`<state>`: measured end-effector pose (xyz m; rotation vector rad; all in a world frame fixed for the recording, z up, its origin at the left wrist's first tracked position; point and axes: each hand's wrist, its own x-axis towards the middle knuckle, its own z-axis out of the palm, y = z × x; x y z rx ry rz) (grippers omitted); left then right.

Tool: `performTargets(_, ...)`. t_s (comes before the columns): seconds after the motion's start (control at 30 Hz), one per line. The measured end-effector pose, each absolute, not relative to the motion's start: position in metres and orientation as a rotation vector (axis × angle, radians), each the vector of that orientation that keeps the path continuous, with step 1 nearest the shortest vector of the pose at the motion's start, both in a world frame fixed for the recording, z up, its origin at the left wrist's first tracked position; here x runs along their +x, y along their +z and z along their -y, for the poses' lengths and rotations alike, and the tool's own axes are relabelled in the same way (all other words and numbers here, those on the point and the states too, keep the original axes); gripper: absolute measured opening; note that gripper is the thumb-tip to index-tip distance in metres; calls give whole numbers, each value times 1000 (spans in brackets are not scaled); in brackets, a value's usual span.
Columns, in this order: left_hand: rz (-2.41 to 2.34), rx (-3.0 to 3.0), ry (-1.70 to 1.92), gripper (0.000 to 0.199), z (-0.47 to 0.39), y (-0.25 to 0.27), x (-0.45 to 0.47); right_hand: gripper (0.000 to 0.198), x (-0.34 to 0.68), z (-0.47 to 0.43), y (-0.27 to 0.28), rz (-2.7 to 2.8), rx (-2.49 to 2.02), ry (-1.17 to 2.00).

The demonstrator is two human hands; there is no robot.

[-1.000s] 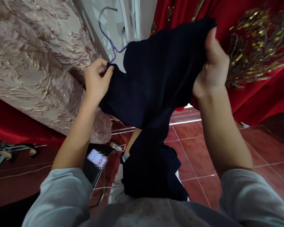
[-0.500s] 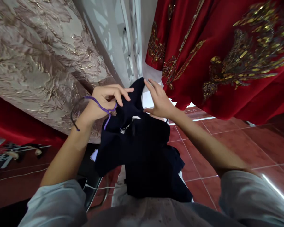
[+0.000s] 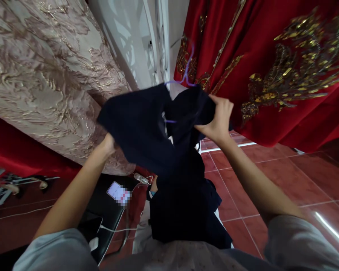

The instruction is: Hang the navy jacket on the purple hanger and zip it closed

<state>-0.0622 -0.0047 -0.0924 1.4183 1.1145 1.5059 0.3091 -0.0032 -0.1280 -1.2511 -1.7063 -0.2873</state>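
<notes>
A dark navy garment point(image 3: 138, 120) with a collar-like opening and a small white tag is stretched between my hands. A thin purple clothes hanger point(image 3: 185, 73) sticks out of its top, hook upward; part of its bar shows inside the opening. My left hand point(image 3: 109, 145) grips the garment's left side, its fingers hidden behind the cloth. My right hand point(image 3: 219, 118) holds the right shoulder area, thumb on the near side and fingers curled over the edge. More dark cloth point(image 3: 183, 210) lies over my lap; I cannot tell whether it belongs to the same garment.
A pale gold embossed fabric point(image 3: 45, 75) hangs at left, a red sequined one point(image 3: 260, 56) at right. Behind stands a white door-like panel point(image 3: 124, 37). A black seat point(image 3: 110, 222) at my left bears a lit phone point(image 3: 118, 192) and cables. Red tiles point(image 3: 260, 188) cover the floor.
My hands have moved apart, spreading the garment wide. The purple hanger, earlier at my left wrist, is now inside the garment with its hook out the top. More of the phone shows.
</notes>
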Motion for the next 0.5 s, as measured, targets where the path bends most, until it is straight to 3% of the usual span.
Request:
performTargets(0.07,-1034,1334,1248,88,7,-104,-69,88,317,2,-108,1647,-1277,-309)
performTargets(0.13,-954,1237,1121,94,8,-109,-66,84,317,-1,-82,1660,-1271,-315)
performTargets(0.27,-960,1340,1419,62,11,-112,-44,80,309,0,-34,1842,-1273,-334)
performTargets(0.5,-1055,967,1774,47,40,-141,-29,90,322,38,-27,2081,-1135,-414)
